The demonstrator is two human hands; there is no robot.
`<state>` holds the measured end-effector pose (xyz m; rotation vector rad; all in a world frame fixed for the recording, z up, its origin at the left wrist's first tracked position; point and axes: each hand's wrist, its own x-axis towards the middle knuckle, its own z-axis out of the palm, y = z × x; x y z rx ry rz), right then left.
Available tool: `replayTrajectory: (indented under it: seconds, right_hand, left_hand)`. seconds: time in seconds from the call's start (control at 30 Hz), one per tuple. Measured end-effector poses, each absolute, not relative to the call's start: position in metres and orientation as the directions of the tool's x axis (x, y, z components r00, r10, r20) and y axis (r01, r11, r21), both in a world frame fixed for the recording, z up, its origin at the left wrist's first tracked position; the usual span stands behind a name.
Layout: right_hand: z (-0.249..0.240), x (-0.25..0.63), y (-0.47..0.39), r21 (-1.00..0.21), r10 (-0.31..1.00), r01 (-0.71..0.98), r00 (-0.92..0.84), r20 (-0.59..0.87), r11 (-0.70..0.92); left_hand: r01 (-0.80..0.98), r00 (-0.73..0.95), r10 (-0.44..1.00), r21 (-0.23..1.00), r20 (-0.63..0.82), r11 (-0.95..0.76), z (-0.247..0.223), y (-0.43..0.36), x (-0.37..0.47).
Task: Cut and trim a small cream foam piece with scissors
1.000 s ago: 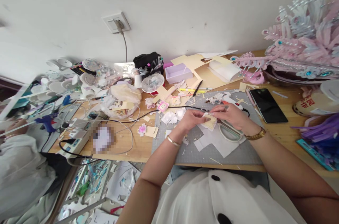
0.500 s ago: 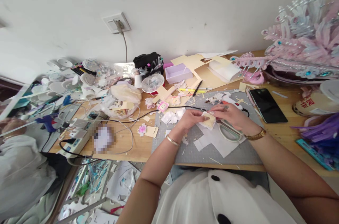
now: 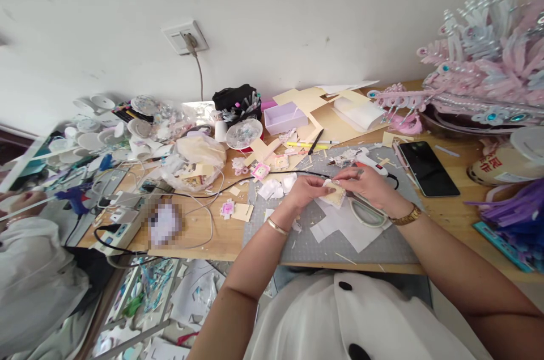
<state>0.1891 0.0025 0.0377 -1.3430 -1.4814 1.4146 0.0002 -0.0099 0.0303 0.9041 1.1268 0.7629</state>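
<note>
My left hand (image 3: 308, 191) pinches the left side of a small cream-coloured craft piece (image 3: 334, 195) with a bumpy edge. At its upper right edge, the fingers of my right hand (image 3: 363, 184) are closed on the same piece; part of it is hidden behind them. Beneath lies a white sheet cut in a cross-like shape (image 3: 340, 228) on the grey cutting mat (image 3: 306, 249). Scissors with pale handles (image 3: 369, 214) rest under my right hand. Just beyond it is a white hot glue gun (image 3: 370, 161). Small pink-framed pieces (image 3: 260, 170) lie to the left.
A phone (image 3: 429, 168) and a lidded cup (image 3: 508, 159) stand on the right, near pink beaded headpieces (image 3: 488, 82). At the back are a lilac box (image 3: 286, 118) and cream card sheets. On the left, a co-worker's hand is near a blue glue gun (image 3: 75, 198), cables and a power strip (image 3: 121, 229).
My right fingers have shifted slightly along the upper edge of the craft piece. Both hands keep hold of it in nearly the same place.
</note>
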Motion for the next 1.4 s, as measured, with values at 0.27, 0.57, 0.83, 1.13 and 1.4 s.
replayTrajectory:
  seconds: [0.27, 0.57, 0.83, 1.13, 1.4]
  right_hand:
    - [0.0461, 0.1924, 0.0028, -0.950, 0.906, 0.096, -0.285, -0.312, -0.297]
    - [0.0400, 0.1942, 0.0048, -0.942, 0.902, 0.081, -0.274, -0.335, -0.325]
    - [0.0416, 0.1939, 0.0050, -0.953, 0.906, 0.080, -0.294, -0.304, -0.294]
    - [0.0388, 0.1948, 0.0048, -0.964, 0.917, 0.118, -0.301, -0.262, -0.237]
    - [0.0398, 0.1925, 0.0036, -0.965, 0.934, 0.202, -0.281, -0.221, -0.167]
  left_hand:
    - [-0.093, 0.303, 0.865, 0.891, -0.399, 0.444, 0.0286, -0.0106, -0.0006]
    - [-0.107, 0.298, 0.877, 0.900, -0.376, 0.423, 0.0282, -0.0102, 0.0004]
    - [-0.103, 0.305, 0.875, 0.900, -0.377, 0.423, 0.0251, -0.0101, 0.0002]
    - [-0.097, 0.304, 0.883, 0.910, -0.358, 0.402, 0.0282, -0.0102, 0.0010]
    - [-0.072, 0.278, 0.886, 0.912, -0.370, 0.404, 0.0313, -0.0104, 0.0016]
